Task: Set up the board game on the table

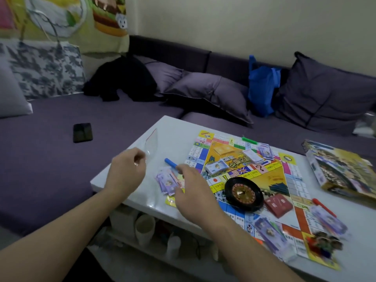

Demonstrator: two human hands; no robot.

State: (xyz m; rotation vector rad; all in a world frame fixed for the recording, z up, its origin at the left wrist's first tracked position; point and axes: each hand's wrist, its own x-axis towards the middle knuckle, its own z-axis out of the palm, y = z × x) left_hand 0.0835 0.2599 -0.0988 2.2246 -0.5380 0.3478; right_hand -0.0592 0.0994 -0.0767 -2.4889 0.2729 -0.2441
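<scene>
The colourful game board [270,180] lies unfolded on the white table [175,127]. On it sit a black roulette wheel [244,193], a red card deck [279,204] and several stacks of purple play money [215,166]. My left hand [126,171] pinches a clear plastic zip bag [151,145] by its lower edge. My right hand [193,192] hovers with relaxed fingers over a spread of purple banknotes [167,184] at the board's near-left corner, beside a blue stick [170,162]. Green [249,140] and red [323,206] sticks lie at other edges.
The game box [341,169] lies at the table's right end. A purple sofa [61,159] wraps around behind and left, with a black phone [82,132], cushions and a blue bag [262,88] on it. Cups stand on the shelf under the table [144,228].
</scene>
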